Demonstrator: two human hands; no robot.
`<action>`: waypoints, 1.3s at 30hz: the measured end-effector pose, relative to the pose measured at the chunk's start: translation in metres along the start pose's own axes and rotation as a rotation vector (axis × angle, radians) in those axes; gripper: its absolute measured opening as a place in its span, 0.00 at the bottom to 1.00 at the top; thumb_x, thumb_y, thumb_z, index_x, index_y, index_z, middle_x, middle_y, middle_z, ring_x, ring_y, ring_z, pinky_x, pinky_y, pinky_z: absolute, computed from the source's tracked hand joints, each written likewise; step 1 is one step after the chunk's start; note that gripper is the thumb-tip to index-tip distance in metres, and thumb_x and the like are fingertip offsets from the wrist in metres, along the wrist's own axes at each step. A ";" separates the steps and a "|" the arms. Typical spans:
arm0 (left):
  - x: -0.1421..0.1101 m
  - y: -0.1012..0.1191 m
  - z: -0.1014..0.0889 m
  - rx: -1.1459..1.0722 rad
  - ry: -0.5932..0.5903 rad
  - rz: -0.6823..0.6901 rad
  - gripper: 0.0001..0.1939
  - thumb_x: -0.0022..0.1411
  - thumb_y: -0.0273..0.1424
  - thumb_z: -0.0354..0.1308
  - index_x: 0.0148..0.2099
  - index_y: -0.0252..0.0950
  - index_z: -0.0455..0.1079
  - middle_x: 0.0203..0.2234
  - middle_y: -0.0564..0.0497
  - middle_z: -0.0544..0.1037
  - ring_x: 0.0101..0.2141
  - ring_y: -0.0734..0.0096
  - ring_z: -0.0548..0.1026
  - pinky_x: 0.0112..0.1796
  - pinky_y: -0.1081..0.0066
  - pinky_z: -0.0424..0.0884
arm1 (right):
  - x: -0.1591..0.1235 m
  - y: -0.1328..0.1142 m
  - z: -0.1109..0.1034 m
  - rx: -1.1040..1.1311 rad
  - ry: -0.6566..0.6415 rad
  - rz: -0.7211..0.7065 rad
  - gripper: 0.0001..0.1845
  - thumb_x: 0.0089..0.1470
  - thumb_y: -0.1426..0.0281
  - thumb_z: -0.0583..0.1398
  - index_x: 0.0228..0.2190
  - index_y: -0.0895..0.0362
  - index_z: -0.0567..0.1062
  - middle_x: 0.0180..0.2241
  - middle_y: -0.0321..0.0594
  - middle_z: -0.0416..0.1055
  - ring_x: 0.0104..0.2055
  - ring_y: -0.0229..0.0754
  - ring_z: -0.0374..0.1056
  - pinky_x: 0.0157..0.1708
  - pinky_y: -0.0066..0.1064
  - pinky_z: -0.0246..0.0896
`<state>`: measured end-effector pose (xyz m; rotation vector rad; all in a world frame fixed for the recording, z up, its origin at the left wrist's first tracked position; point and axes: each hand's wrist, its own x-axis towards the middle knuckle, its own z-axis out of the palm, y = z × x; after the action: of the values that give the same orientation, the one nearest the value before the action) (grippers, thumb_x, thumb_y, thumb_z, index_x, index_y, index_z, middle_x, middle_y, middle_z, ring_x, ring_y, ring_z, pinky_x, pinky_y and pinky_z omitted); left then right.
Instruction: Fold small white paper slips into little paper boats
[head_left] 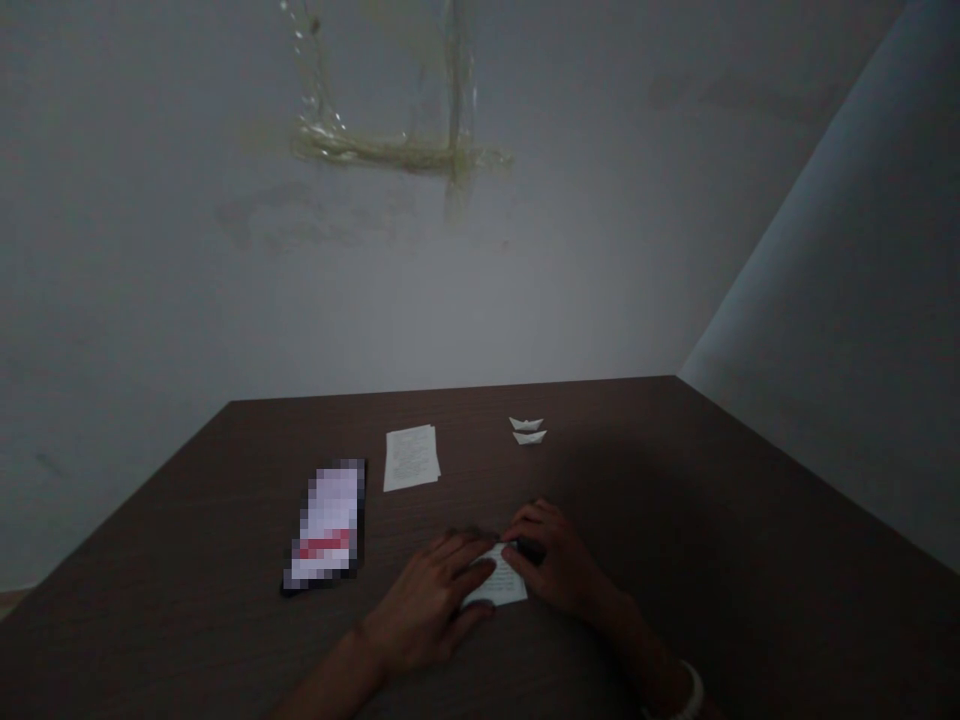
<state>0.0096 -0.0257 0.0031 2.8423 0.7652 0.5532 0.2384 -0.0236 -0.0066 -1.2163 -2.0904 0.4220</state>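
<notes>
A small printed sheet of paper (504,582) lies on the brown table in front of me, partly hidden by both hands. My left hand (439,600) rests over its left side, fingers stretched out and lying flat on it. At the far right edge of the sheet, my right hand (559,560) is curled, with thumb and forefinger closed on the paper. Beyond the hands, two small folded paper boats (528,432) sit one behind the other.
A stack of printed sheets (411,458) lies at the middle left of the table (225,480). Nearer and further left is a phone (326,525) with a blurred, lit screen. A grey wall (525,300) bounds the far edge, and another surface rises along the right.
</notes>
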 end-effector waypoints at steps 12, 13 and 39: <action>0.003 0.007 -0.004 0.048 -0.043 0.021 0.16 0.66 0.30 0.52 0.56 0.39 0.66 0.57 0.46 0.69 0.56 0.56 0.67 0.53 0.55 0.66 | 0.000 -0.002 -0.001 -0.029 -0.003 -0.010 0.05 0.51 0.74 0.63 0.32 0.53 0.77 0.33 0.37 0.72 0.38 0.42 0.65 0.43 0.37 0.58; 0.004 0.008 -0.005 0.054 -0.050 0.029 0.16 0.66 0.30 0.52 0.55 0.39 0.67 0.57 0.46 0.69 0.56 0.56 0.67 0.53 0.55 0.67 | 0.000 -0.002 -0.001 -0.032 -0.001 -0.014 0.05 0.51 0.74 0.63 0.32 0.53 0.77 0.33 0.37 0.72 0.39 0.42 0.65 0.43 0.37 0.58; 0.004 0.005 -0.004 0.129 -0.024 0.060 0.14 0.66 0.35 0.54 0.51 0.35 0.69 0.53 0.45 0.73 0.53 0.55 0.70 0.50 0.56 0.69 | -0.001 0.002 0.000 -0.001 0.000 -0.001 0.06 0.46 0.75 0.65 0.30 0.54 0.76 0.34 0.37 0.71 0.39 0.42 0.65 0.42 0.36 0.56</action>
<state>0.0134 -0.0277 0.0092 2.9935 0.7395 0.4935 0.2396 -0.0238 -0.0080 -1.2152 -2.0911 0.4206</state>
